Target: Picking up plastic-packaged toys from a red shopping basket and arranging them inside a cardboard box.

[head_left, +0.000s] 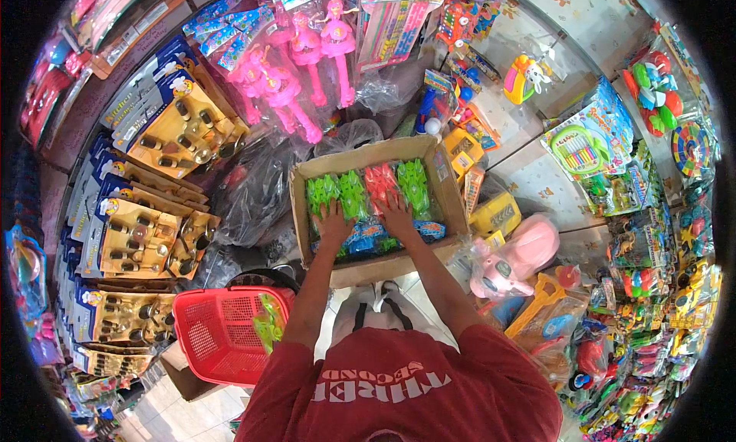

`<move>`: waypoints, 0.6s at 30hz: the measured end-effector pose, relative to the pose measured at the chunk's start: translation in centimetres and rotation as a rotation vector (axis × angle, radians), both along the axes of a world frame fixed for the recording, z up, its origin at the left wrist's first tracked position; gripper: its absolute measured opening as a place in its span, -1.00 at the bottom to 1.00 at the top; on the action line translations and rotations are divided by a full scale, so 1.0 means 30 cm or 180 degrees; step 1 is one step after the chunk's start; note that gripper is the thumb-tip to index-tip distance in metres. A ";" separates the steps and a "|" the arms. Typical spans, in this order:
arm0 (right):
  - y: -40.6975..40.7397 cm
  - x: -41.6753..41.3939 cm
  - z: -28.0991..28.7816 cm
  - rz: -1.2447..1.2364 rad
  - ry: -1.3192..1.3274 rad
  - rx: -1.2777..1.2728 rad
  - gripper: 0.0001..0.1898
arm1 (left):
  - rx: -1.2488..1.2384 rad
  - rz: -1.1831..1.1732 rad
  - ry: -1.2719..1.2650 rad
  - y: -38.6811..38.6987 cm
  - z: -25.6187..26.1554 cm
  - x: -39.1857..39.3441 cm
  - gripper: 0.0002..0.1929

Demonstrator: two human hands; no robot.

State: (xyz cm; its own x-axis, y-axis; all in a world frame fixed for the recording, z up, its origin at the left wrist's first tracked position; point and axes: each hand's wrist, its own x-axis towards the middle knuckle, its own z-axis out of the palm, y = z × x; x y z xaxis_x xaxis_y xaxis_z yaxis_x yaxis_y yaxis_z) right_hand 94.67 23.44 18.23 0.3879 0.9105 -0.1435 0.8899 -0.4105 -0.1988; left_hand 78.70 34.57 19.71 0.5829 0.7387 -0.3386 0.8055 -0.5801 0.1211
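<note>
In front of me stands an open cardboard box (379,275) holding rows of bagged plastic toys. My left hand (333,226) rests, fingers spread, on the lower part of the green toys (352,192) at the box's left side. With its fingers apart, my right hand (395,212) touches the lower end of a red toy (380,180). Another green toy (413,183) lies to the right of it. Blue packaged toys (365,235) show below and between my hands. Whether the fingertips press into the wrapping cannot be told.
A red plastic basket (201,327) with a green toy (268,324) inside stands at lower left. Carded toy kitchen sets (138,235) hang at left, pink doll toys (282,85) above. Right of the box lie yellow boxes (497,212) and a bagged pink toy (517,252).
</note>
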 end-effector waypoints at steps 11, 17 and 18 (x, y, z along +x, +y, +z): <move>-0.289 -0.085 0.286 0.0062 0.1967 0.1791 -0.75 | -0.1530 0.0486 -0.3516 -0.345 0.220 -0.200 -0.73; -0.659 -0.195 0.324 -0.0172 0.1950 0.1762 -0.78 | -0.2042 0.1116 -0.3735 -0.736 0.225 -0.345 -0.73; -0.717 -0.213 0.289 -0.0299 0.1997 0.1683 -0.79 | -0.1956 0.0880 -0.3520 -0.776 0.159 -0.368 -0.73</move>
